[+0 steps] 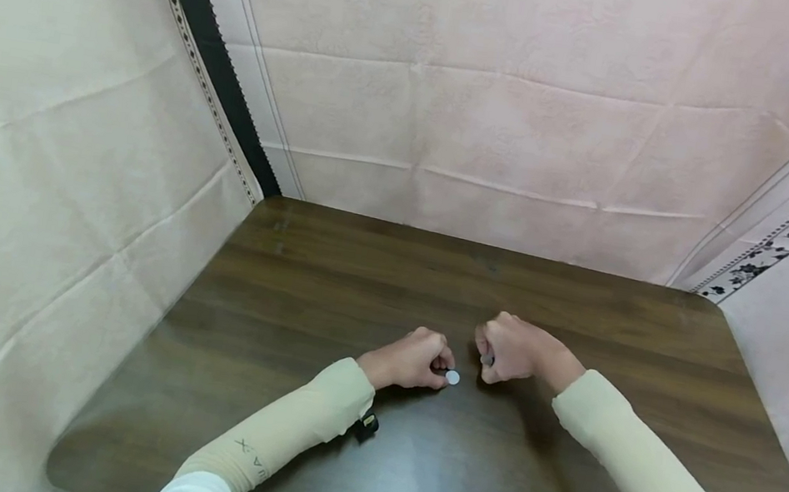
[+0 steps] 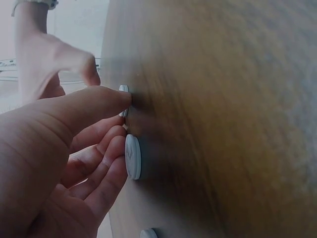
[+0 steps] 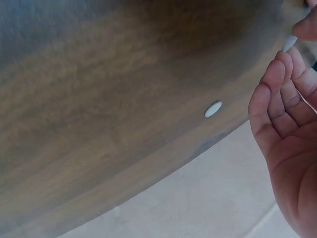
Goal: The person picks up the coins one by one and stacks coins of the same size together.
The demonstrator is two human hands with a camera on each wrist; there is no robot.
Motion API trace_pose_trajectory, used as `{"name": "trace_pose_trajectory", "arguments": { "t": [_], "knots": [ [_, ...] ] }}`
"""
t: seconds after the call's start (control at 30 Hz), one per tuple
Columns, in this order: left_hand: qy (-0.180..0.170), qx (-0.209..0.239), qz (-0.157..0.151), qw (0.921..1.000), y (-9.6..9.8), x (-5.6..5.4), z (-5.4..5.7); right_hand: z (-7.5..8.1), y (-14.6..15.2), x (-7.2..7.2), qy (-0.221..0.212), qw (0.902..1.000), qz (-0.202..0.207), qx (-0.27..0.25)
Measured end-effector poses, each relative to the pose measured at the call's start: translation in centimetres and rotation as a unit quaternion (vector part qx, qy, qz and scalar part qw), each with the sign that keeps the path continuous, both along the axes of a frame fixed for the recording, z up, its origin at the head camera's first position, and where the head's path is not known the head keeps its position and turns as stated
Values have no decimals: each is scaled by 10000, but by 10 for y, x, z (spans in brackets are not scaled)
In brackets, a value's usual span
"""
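Note:
On the brown table my left hand (image 1: 412,359) has its thumb and curled fingers at a small round white disc (image 1: 452,378). In the left wrist view the thumb crosses in front of that disc (image 2: 123,88), and other fingers lie against a thicker white disc (image 2: 132,156). One more pale disc (image 2: 148,233) shows at the bottom edge there. Just right of it, my right hand (image 1: 512,348) pinches a small white disc (image 3: 290,43) between thumb and fingertips. Another white disc (image 3: 213,109) lies flat on the wood in the right wrist view.
The dark wooden table (image 1: 249,419) has rounded corners. Pale cloth (image 1: 502,127) hangs behind it and at both sides. A small black device (image 1: 367,425) sits under the left wrist, and long cream sleeves cover both forearms.

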State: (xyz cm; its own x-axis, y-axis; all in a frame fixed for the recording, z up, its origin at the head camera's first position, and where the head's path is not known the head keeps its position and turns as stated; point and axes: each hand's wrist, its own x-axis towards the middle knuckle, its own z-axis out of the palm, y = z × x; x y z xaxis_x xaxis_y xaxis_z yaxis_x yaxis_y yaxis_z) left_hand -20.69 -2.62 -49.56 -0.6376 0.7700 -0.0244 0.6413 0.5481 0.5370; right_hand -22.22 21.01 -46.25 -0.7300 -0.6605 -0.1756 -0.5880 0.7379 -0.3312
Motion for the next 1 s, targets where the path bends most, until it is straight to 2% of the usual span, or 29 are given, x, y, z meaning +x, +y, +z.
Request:
{"name": "trace_pose_trajectory", "arguments": {
  "t": [0.5,0.8,1.0],
  "knots": [
    [158,-56,-22,9999,0,0,-2,-14,-1,23,344,9991,238,-83],
    [245,-159,-62,9996,2,-3,-2,-16,2,27,238,9994,141,-204],
    [340,-308,-230,9987,3,-4,3,-11,5,29,-99,9995,55,-297]
  ]
}}
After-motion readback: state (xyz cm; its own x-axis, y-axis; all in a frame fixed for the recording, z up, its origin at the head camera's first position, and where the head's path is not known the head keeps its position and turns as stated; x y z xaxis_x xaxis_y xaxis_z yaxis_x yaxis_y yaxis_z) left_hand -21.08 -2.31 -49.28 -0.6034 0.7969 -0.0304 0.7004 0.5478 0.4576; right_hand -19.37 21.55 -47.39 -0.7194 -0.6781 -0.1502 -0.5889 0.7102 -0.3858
